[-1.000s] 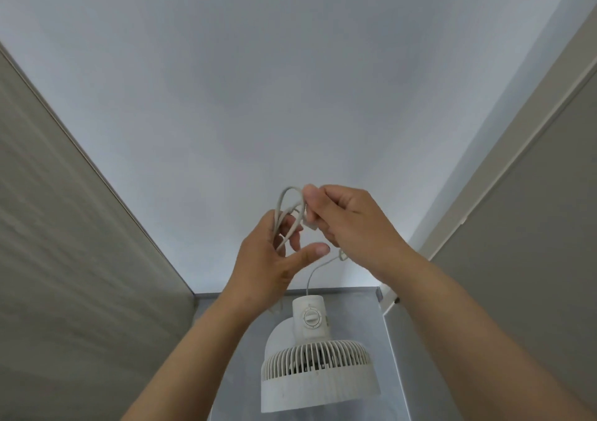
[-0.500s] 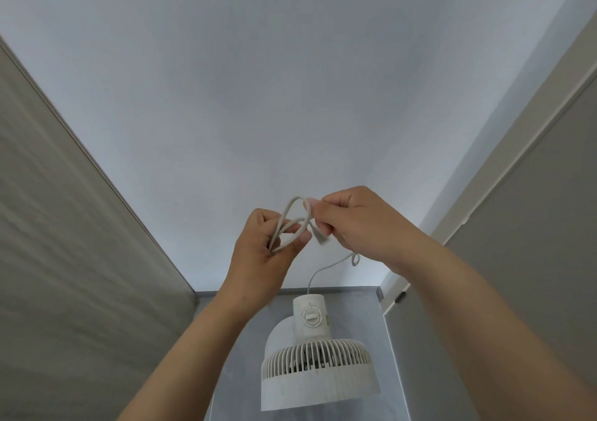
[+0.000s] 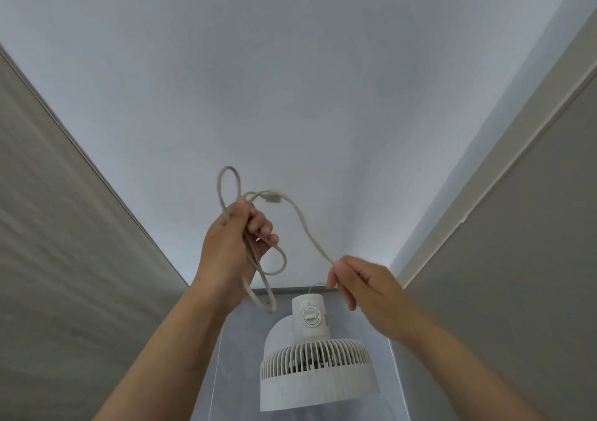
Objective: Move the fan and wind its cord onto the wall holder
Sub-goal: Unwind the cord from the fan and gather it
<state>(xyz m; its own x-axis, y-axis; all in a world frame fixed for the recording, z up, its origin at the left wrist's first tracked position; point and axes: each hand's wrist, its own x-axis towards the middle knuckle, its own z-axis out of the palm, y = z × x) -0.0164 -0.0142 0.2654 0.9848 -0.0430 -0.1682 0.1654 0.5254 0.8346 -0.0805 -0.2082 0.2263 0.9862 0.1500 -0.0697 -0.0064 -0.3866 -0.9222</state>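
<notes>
Cord (image 3: 303, 227), pale, fed from the fan (image 3: 318, 369) below. Above and left of the fan, the left hand (image 3: 232, 246) was closed around several gathered loops; right of it, the right hand (image 3: 365, 288) pinched a single run between thumb and fingertips. A second earlier both hands had met at one small bundle; they had since drawn apart, paying out slack (likely for a further coil). Wall holder not in view. Winding judged partway.
</notes>
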